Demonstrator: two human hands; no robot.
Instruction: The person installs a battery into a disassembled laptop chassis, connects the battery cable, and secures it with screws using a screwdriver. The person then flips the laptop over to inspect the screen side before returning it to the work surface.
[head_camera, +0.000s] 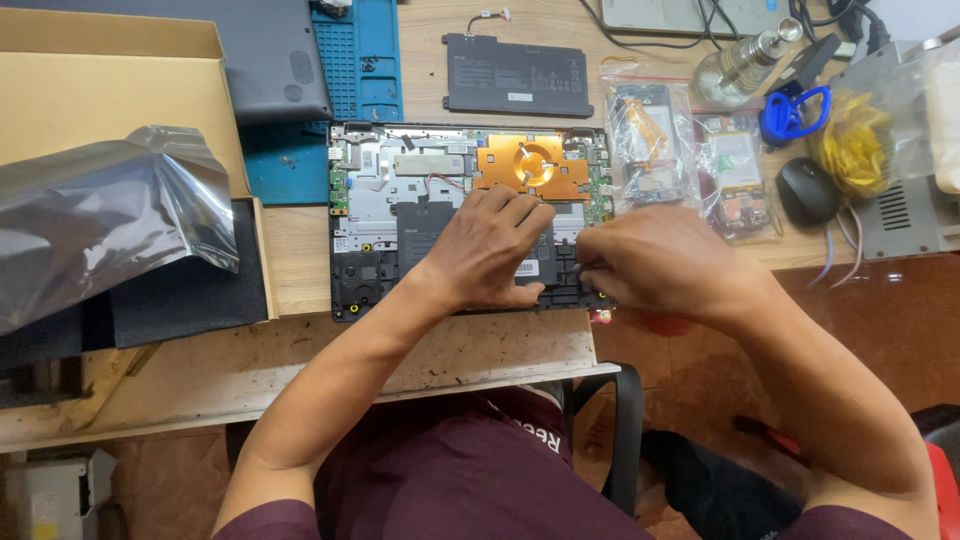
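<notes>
Copper heat plate showing; both hands on opened laptop (400, 215), centre of wooden bench (300, 360).

I see the left hand (487, 250) flat on the lower middle of the laptop, fingers spread, palm down, clamped on nothing. Right hand (655, 262) at the lower right corner, fingertips pinched together; can't tell what's between them, too small. Copper plate (532, 165) w/ fan just above left hand. Loose battery (517, 75) lies beyond the laptop, apart. Bagged circuit boards (690, 150) to the right, mouse (807, 190) near them. Silver antistatic bag (100, 220) far left on cardboard box (110, 80).
</notes>
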